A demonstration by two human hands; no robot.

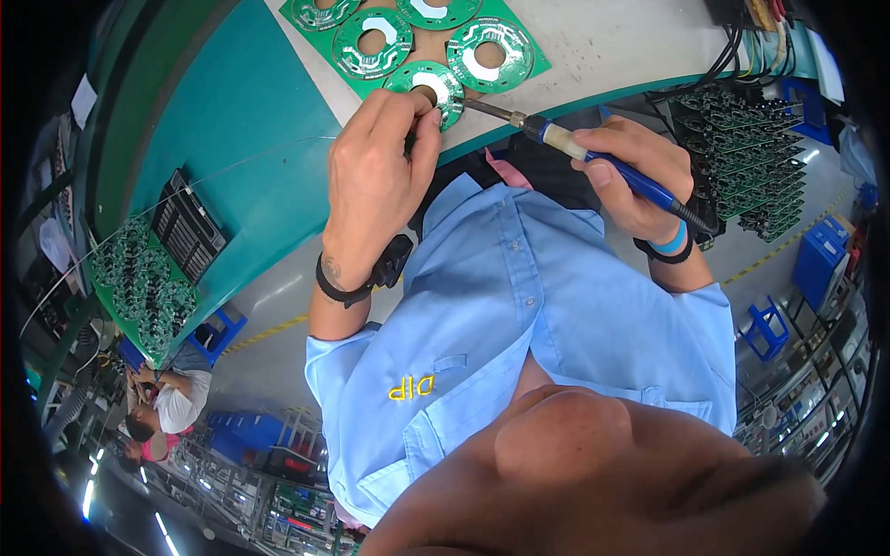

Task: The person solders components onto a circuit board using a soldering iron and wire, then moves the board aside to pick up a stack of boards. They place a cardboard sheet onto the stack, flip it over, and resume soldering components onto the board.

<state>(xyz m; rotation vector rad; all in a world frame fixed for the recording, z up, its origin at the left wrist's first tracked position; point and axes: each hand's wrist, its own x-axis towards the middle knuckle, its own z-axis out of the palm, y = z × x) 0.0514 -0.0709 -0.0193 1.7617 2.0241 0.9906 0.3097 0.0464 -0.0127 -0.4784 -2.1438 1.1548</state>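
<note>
A green panel of round, ring-shaped circuit boards lies at the top of the view. Over its nearest ring my left hand is closed in a pinch, fingertips close to the board. A thin solder wire runs in from the left to this hand; its end is hidden by the fingers. My right hand is wrapped round the blue handle of a soldering iron. The iron points left, and its tip reaches the edge of that same nearest ring, beside my left fingertips.
The panel rests on a pale work surface beside a green mat. On the left are a black slotted tray and a populated board panel. Stacked boards stand at right, near dark cables. Another person sits lower left.
</note>
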